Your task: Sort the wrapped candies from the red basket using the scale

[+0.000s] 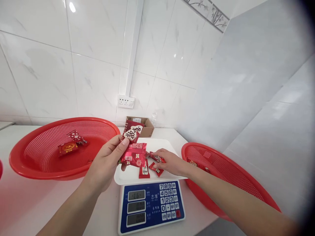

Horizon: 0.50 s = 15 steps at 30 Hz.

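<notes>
My left hand is closed on several wrapped candies above the left part of the white scale tray. A dark red candy packet with white lettering patches stands up from its fingers, and a pinkish-red candy packet with small flowers lies below it. Over the tray, my right hand has its fingers closed around a small red candy packet. Beneath those fingers another red candy packet rests on the tray. Beside it lies a red packet with a white label.
A blue scale panel with keys and displays sits in front of the tray. To the left, a red perforated basket contains a few candy packets. Another red basket stands at right, partly behind my forearm. Behind the tray is a cardboard box.
</notes>
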{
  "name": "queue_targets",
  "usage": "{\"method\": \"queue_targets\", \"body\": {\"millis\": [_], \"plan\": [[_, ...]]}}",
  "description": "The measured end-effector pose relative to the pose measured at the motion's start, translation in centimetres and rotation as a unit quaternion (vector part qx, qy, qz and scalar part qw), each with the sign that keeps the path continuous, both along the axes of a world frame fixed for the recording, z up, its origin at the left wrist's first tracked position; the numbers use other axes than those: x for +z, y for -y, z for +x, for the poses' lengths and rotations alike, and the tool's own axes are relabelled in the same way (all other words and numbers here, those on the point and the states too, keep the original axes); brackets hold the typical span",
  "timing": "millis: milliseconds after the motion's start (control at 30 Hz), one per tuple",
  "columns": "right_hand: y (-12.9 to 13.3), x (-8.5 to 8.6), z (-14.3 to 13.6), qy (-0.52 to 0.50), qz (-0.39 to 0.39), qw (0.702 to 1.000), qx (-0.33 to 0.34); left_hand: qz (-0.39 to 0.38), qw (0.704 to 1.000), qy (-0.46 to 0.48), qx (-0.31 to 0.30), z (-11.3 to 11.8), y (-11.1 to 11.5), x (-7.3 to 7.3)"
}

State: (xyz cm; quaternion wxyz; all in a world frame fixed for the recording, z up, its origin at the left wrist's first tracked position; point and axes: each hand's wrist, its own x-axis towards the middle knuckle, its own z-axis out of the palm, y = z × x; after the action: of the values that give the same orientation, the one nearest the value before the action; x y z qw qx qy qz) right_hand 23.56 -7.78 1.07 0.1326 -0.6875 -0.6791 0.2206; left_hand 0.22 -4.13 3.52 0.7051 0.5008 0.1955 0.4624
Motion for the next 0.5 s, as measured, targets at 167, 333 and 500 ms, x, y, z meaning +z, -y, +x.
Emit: {"method": "queue_targets", "body": {"millis": [167,333,500], "plan": [[-0.6,-0.8,0.3,0.017,0.049,0.998,-0.029,0.010,1.000,-0.006,-0.004,0.1,0.0,-0.3],[-1.4,-0.4,0.0,0.023,0.079,0.996,-0.036,0.007,1.000,-0.004,0.005,-0.1,0.1,0.0],[-2.0,0.5,-1.3,0.023,0.063,0.998,-0.003,0.028,0.999,-0.013,0.022,-0.4,0.0,0.2]]}}
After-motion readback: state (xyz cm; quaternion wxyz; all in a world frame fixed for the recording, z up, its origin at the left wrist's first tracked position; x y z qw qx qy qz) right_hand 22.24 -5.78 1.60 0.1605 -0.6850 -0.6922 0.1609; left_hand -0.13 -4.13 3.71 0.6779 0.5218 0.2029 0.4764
